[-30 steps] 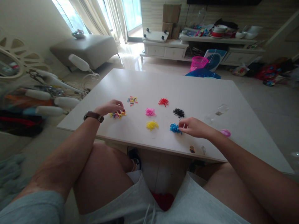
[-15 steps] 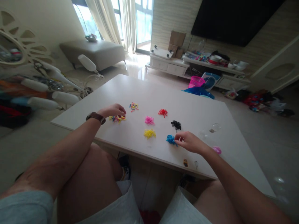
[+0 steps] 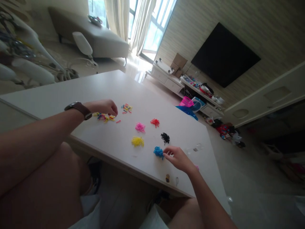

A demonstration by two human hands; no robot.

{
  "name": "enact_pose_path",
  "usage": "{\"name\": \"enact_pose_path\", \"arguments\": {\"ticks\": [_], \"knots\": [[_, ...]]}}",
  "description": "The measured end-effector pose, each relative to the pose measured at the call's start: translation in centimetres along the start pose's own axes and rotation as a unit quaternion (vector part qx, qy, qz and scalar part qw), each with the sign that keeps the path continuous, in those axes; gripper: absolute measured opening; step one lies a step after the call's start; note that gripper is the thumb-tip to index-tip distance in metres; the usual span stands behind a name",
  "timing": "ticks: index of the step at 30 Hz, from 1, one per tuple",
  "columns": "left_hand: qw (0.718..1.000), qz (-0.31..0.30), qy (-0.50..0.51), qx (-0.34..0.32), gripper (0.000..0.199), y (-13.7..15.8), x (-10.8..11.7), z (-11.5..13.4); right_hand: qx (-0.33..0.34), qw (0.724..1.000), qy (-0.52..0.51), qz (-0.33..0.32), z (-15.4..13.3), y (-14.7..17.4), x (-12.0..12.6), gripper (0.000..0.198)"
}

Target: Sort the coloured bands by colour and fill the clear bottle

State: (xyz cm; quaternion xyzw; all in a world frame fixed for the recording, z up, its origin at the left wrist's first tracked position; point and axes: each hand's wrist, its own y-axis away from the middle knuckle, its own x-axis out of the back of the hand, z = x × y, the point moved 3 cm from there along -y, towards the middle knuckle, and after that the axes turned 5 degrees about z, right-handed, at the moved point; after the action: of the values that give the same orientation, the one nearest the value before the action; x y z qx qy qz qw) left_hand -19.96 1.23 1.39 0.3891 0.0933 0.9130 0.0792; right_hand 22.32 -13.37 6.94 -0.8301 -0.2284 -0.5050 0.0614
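My left hand (image 3: 106,107), with a watch (image 3: 78,109) on its wrist, hangs over a mixed-colour pile of small bands (image 3: 104,118). Its fingers are curled together, and whatever they hold is hidden. A single reddish band (image 3: 118,121) lies just right of it. My right hand (image 3: 177,156) has its thumb and fingertips pinched at the edge of a blue pile of bands (image 3: 158,151). Between the hands lie yellow (image 3: 137,142), pink (image 3: 140,127), red (image 3: 155,122) and black bands (image 3: 165,137) in separate heaps. A second mixed pile (image 3: 126,108) sits beyond my left hand.
The white table (image 3: 107,86) carries a small yellow-brown figure (image 3: 167,178) and a clear small item (image 3: 177,181) near its front edge. A transparent piece (image 3: 198,147) lies at the right. Beyond the table stand a pink basket (image 3: 186,101) and a low cabinet (image 3: 166,81).
The view has tilted and turned to the right. The left hand has shifted slightly and a reddish band now shows beside its pile. My right hand stays at the blue pile.
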Motion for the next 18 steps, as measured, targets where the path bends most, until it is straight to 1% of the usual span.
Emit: {"name": "enact_pose_path", "arguments": {"ticks": [3, 6, 10, 12, 15, 18], "knots": [[1.000, -0.008, 0.007, 0.011, 0.017, -0.4, -0.2, -0.6, -0.001, 1.000, 0.003, -0.001, 0.0, 0.0, 0.2, 0.016], [1.000, -0.011, -0.014, 0.010, 0.019, -0.1, -0.2, -0.5, -0.008, 1.000, -0.001, -0.006, 0.0, -0.1, 0.0, 0.018], [0.999, -0.019, -0.039, -0.026, 0.026, 1.2, -0.5, 0.9, -0.007, 1.000, -0.003, -0.020, 0.5, -0.5, -1.3, 0.018], [0.998, -0.025, -0.048, -0.026, 0.029, 1.8, -0.8, 1.5, -0.002, 1.000, -0.009, -0.006, 1.1, -0.9, -2.2, 0.017], [0.997, -0.027, -0.046, -0.048, 0.027, 2.2, -1.5, 2.9, 0.002, 1.000, -0.030, 0.002, 2.0, -1.8, -3.4, 0.014], [0.994, -0.044, -0.022, -0.095, 0.023, 2.3, -2.6, 4.7, -0.022, 0.998, -0.059, 0.013, 2.7, -2.7, -4.3, 0.011]]}}
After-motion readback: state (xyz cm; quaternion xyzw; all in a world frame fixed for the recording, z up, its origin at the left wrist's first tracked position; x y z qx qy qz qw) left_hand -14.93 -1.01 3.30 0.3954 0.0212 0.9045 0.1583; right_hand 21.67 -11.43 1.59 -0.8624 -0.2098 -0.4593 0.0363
